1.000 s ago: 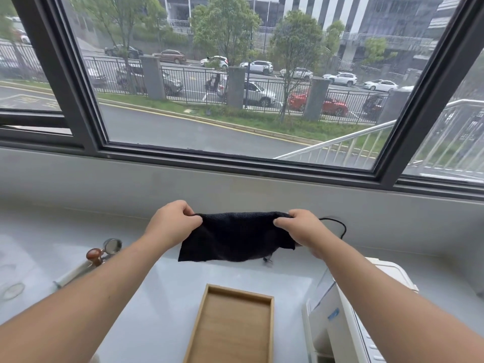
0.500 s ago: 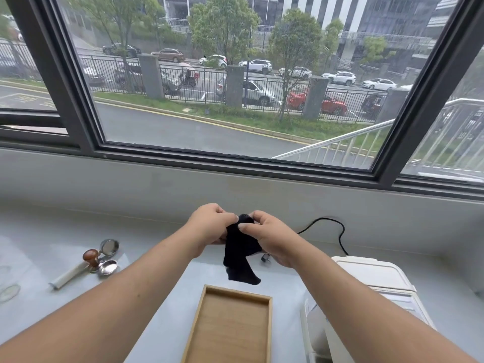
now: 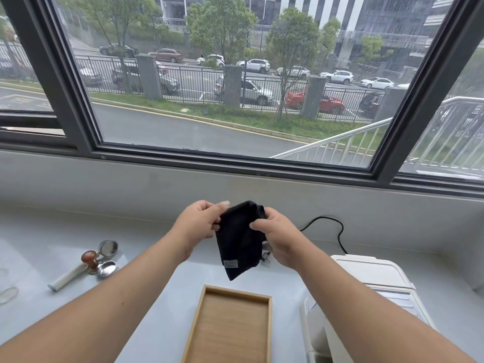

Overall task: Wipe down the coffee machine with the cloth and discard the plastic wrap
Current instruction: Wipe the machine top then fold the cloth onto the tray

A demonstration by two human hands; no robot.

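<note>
Since half a second ago the cloth (image 3: 239, 239) has opened from a narrow bunch into a wider folded panel, and both hands sit a little farther apart. Fingers of the left hand (image 3: 199, 223) pinch its upper left edge; fingers of the right hand (image 3: 278, 235) are closed on its right edge. It hangs in the air above the bench (image 3: 146, 292), its lower corner over the wooden tray (image 3: 230, 326). Below the right forearm stands the white coffee machine (image 3: 377, 279).
</note>
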